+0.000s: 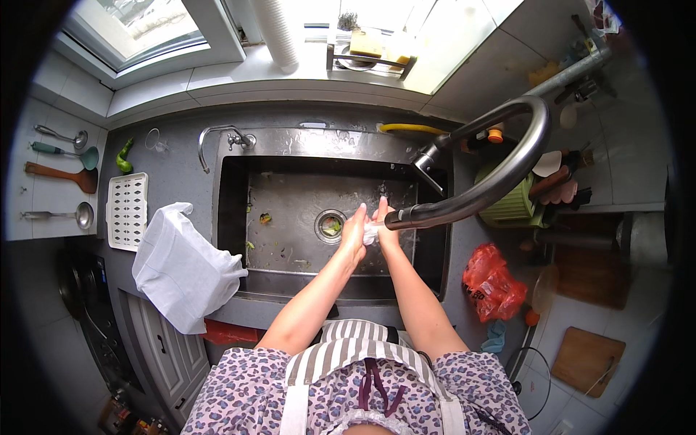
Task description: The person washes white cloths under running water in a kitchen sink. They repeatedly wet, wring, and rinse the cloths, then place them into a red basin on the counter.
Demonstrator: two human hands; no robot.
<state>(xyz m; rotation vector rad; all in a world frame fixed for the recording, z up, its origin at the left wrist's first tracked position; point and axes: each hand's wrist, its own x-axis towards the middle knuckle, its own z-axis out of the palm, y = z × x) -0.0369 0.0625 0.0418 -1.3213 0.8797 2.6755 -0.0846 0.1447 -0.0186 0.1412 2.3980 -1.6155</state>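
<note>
Both of my hands are over the stainless-steel sink (296,198), close together under the spout of a tall curved faucet (535,141). Water from the spout meets my left hand (354,232) and my right hand (387,231), with a whitish patch between the palms. Whether that patch is only splashing water or also some small thing, I cannot tell. My fingers partly hide one another. Left of my hands, the drain strainer (331,226) has green vegetable scraps in it. More scraps (265,218) are scattered over the wet sink floor.
A white plastic bag (182,272) covers the counter's left front edge, beside a white perforated tray (127,212) and a green pepper (124,156). A small thin tap (239,140) stands at the sink's back left. On the right are a red plastic bag (492,283) and a green knife holder (508,198).
</note>
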